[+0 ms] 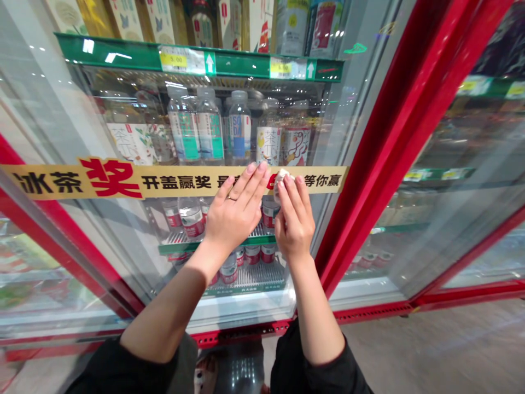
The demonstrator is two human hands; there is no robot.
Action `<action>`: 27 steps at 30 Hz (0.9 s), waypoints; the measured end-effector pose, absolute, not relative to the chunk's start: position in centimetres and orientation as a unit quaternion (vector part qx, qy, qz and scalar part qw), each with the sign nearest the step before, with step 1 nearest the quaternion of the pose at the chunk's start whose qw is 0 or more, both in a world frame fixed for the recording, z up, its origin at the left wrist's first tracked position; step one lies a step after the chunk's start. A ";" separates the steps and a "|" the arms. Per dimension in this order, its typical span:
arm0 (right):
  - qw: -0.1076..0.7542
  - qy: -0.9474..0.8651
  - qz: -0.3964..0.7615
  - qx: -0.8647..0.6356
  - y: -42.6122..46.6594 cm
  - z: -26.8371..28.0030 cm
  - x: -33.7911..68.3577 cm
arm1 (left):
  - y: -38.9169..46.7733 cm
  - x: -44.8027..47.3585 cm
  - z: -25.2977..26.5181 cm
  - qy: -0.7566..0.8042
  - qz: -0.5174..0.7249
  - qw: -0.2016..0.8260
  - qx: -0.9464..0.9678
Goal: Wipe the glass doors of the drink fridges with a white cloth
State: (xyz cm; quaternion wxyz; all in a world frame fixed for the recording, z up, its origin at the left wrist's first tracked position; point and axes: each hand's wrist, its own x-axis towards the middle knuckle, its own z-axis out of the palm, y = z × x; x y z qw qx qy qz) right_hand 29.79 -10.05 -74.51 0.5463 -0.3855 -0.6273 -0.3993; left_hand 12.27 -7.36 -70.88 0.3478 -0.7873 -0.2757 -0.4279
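Observation:
My left hand [237,210] lies flat over the yellow banner strip [176,181] on the glass door of a drinks fridge, its fingers stretched out together and a ring on one of them. Beside it, my right hand [296,221] presses a crumpled white tissue or cloth [281,176] to the same strip, near its right end. Only a small part of that wad shows past the fingertips. Whether anything lies under my left palm is hidden.
Behind the glass, bottles [210,126] stand on shelves with green price rails [238,64]. A red door frame [379,131] runs down on the right, with another glass door beyond. Grey floor [463,345] shows at the lower right.

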 end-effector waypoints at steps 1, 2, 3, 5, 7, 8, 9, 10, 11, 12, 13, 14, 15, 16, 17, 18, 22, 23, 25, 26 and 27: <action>0.559 -0.615 -0.417 -0.368 -10.0 -74.9 30.1 | -7.3 12.3 -70.9 -0.274 -0.429 0.357 -0.783; 0.572 -0.599 -0.426 -0.364 -9.9 -75.2 30.3 | -7.3 12.3 -70.9 -0.272 -0.431 0.366 -0.779; 0.585 -0.579 -0.426 -0.374 -9.8 -75.4 30.5 | -7.3 12.3 -70.9 -0.270 -0.433 0.372 -0.776; 0.602 -0.545 -0.407 -0.419 -9.8 -75.3 30.8 | -7.2 12.3 -71.0 -0.266 -0.436 0.375 -0.773; 0.607 -0.533 -0.383 -0.448 -9.9 -74.6 30.9 | -7.1 12.3 -71.0 -0.264 -0.438 0.372 -0.775; 0.607 -0.535 -0.379 -0.449 -10.1 -74.1 31.0 | -7.1 12.3 -71.1 -0.264 -0.439 0.369 -0.775; 0.603 -0.544 -0.376 -0.447 -10.2 -73.7 31.0 | -7.1 12.4 -71.1 -0.263 -0.440 0.366 -0.777; 0.594 -0.558 -0.374 -0.443 -10.3 -73.3 31.0 | -7.1 12.4 -71.1 -0.263 -0.441 0.362 -0.778; 0.583 -0.573 -0.376 -0.436 -10.5 -73.1 31.0 | -7.1 12.4 -71.1 -0.263 -0.442 0.359 -0.779; 0.572 -0.587 -0.382 -0.426 -10.5 -73.1 31.0 | -7.1 12.4 -71.0 -0.263 -0.442 0.357 -0.780; 0.563 -0.597 -0.391 -0.417 -10.5 -73.3 31.0 | -7.1 12.4 -71.0 -0.262 -0.442 0.358 -0.779; 0.560 -0.596 -0.403 -0.410 -10.5 -73.7 31.0 | -7.1 12.4 -71.0 -0.261 -0.444 0.362 -0.777; 0.566 -0.585 -0.415 -0.407 -10.3 -74.2 31.0 | -7.1 12.4 -71.0 -0.259 -0.445 0.367 -0.775; 0.580 -0.564 -0.426 -0.405 -10.1 -74.8 31.0 | -7.1 12.4 -71.0 -0.258 -0.447 0.370 -0.772; 0.597 -0.539 -0.431 -0.408 -9.8 -75.3 30.9 | -7.1 12.4 -71.0 -0.258 -0.448 0.372 -0.771; 0.612 -0.519 -0.427 -0.417 -9.6 -75.7 30.9 | -7.1 12.4 -71.0 -0.258 -0.449 0.370 -0.771; 0.632 -0.499 -0.373 -0.460 -9.1 -75.6 31.1 | -7.2 12.3 -71.0 -0.255 -0.452 0.348 -0.781; 0.630 -0.501 -0.367 -0.466 -9.2 -75.2 31.2 | -7.3 12.3 -71.0 -0.253 -0.453 0.347 -0.781; 0.627 -0.504 -0.369 -0.466 -9.4 -74.4 31.3 | -7.5 12.4 -70.9 -0.254 -0.453 0.352 -0.779; 0.623 -0.509 -0.371 -0.464 -9.5 -74.1 31.3 | -7.5 12.6 -70.9 -0.252 -0.450 0.357 -0.779; 0.618 -0.515 -0.374 -0.461 -9.6 -73.9 31.3 | -7.6 12.7 -70.8 -0.246 -0.444 0.362 -0.782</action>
